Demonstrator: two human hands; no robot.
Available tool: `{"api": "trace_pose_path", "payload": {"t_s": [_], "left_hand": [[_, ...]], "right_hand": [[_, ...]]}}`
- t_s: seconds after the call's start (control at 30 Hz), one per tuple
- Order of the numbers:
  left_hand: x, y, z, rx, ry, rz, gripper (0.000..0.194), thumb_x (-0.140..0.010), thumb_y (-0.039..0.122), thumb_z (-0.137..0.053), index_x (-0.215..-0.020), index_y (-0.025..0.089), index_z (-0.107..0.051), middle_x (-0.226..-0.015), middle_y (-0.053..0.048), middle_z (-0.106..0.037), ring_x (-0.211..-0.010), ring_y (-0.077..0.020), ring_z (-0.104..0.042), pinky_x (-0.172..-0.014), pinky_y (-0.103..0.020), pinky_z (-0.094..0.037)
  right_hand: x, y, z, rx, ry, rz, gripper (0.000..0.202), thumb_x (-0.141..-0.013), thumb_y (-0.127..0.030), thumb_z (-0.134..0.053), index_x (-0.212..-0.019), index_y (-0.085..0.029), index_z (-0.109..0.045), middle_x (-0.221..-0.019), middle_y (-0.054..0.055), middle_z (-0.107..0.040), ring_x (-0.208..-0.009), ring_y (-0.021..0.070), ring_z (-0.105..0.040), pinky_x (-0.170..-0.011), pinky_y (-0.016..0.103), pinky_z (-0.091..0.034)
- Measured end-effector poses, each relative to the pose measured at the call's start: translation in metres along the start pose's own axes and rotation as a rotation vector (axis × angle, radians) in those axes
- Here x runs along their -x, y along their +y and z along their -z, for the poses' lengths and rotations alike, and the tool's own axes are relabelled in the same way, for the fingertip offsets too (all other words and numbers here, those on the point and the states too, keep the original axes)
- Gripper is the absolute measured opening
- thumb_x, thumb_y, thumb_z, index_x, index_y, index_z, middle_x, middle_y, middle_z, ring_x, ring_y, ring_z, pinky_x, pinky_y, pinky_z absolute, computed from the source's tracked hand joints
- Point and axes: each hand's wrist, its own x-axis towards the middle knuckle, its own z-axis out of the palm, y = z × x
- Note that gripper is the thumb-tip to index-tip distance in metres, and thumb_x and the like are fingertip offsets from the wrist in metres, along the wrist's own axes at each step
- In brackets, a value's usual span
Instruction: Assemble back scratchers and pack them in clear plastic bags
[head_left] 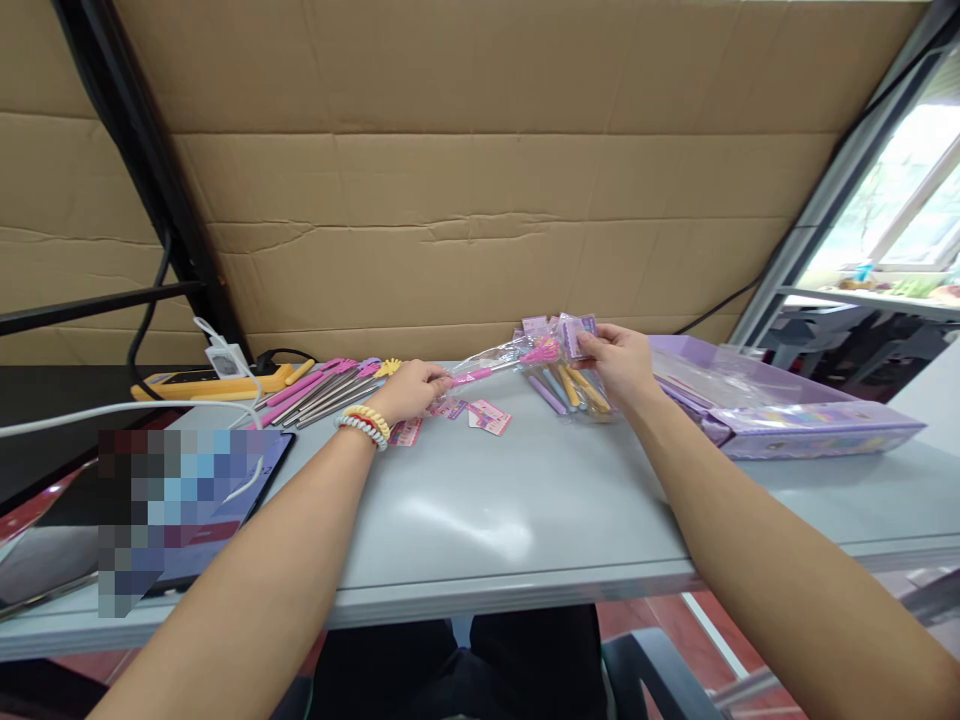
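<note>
Between my two hands stretches a clear plastic sleeve holding a pink back scratcher [537, 352] with a claw-like head. My left hand [414, 388] is closed on the sleeve's lower left end. At the upper right end, my right hand [616, 362] pinches the sleeve and a small purple card [577, 337]. Below the sleeve, more bagged purple, blue and yellow sticks [576, 390] lie on the table. Small pink printed cards [491, 416] rest near my left hand. Left of it are several unbagged metal-rod scratchers [330, 395] with pink, purple and yellow ends.
An open purple box [817, 430] with clear plastic inside stands at the right of the grey table [450, 530]. On the left are a tablet [225, 500], white cable [150, 404] and yellow power strip [217, 380]. A cardboard wall [495, 180] rises behind.
</note>
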Motion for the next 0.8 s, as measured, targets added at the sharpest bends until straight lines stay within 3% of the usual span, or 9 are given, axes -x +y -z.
{"api": "trace_pose_path", "payload": {"t_s": [0.17, 0.3, 0.4, 0.63, 0.73, 0.8], "left_hand": [[-0.0005, -0.0005, 0.0000, -0.008, -0.005, 0.009, 0.026, -0.079, 0.035, -0.044, -0.064, 0.016, -0.053, -0.053, 0.002, -0.044, -0.048, -0.0096, -0.040, -0.049, -0.022, -0.030], [-0.0003, -0.0006, 0.0001, -0.014, -0.001, -0.002, 0.025, -0.078, 0.035, -0.044, -0.062, 0.017, -0.052, -0.053, 0.003, -0.046, -0.049, -0.0099, -0.041, -0.051, -0.023, -0.030], [-0.0006, -0.0014, 0.0000, -0.040, 0.007, -0.017, 0.026, -0.078, 0.035, -0.044, -0.059, 0.017, -0.049, -0.051, 0.003, -0.044, -0.049, -0.0098, -0.038, -0.051, -0.023, -0.029], [-0.0015, -0.0023, -0.0002, -0.042, 0.018, -0.011, 0.027, -0.077, 0.037, -0.043, -0.060, 0.017, -0.049, -0.051, 0.003, -0.043, -0.049, -0.0099, -0.037, -0.050, -0.023, -0.028], [-0.0006, -0.0005, -0.0002, -0.028, 0.018, 0.009, 0.026, -0.077, 0.037, -0.043, -0.061, 0.017, -0.050, -0.052, 0.003, -0.043, -0.049, -0.0100, -0.038, -0.050, -0.023, -0.029], [0.0001, 0.0009, -0.0002, -0.014, 0.010, 0.016, 0.026, -0.077, 0.036, -0.043, -0.061, 0.017, -0.050, -0.053, 0.003, -0.043, -0.049, -0.0098, -0.038, -0.050, -0.023, -0.029]], "right_hand": [[0.0028, -0.0043, -0.0012, 0.011, 0.015, -0.012, 0.017, -0.059, -0.031, -0.069, -0.068, -0.018, -0.063, -0.060, 0.000, -0.060, -0.052, 0.0137, -0.054, -0.045, 0.028, -0.050], [0.0076, -0.0055, -0.0030, 0.117, -0.010, 0.040, 0.033, -0.054, -0.036, -0.074, -0.079, -0.018, -0.061, -0.068, 0.000, -0.063, -0.057, 0.0155, -0.058, -0.045, 0.028, -0.049], [0.0079, -0.0020, -0.0031, 0.237, -0.010, 0.087, 0.045, -0.048, -0.030, -0.077, -0.086, -0.019, -0.058, -0.067, -0.002, -0.062, -0.054, 0.0147, -0.057, -0.047, 0.028, -0.049], [0.0007, 0.0022, -0.0008, 0.189, 0.122, 0.070, 0.040, -0.061, -0.019, -0.057, -0.100, -0.022, -0.048, -0.063, -0.002, -0.058, -0.050, 0.0167, -0.058, -0.045, 0.030, -0.049], [0.0028, -0.0005, 0.0007, 0.207, 0.183, 0.168, 0.044, -0.064, -0.017, -0.052, -0.107, -0.023, -0.043, -0.083, 0.002, -0.062, -0.046, 0.0124, -0.055, -0.041, 0.028, -0.046], [0.0051, -0.0023, 0.0017, 0.280, 0.211, 0.258, 0.037, -0.064, -0.015, -0.048, -0.101, -0.022, -0.047, -0.100, 0.005, -0.060, -0.044, 0.0088, -0.053, -0.038, 0.026, -0.044]]}}
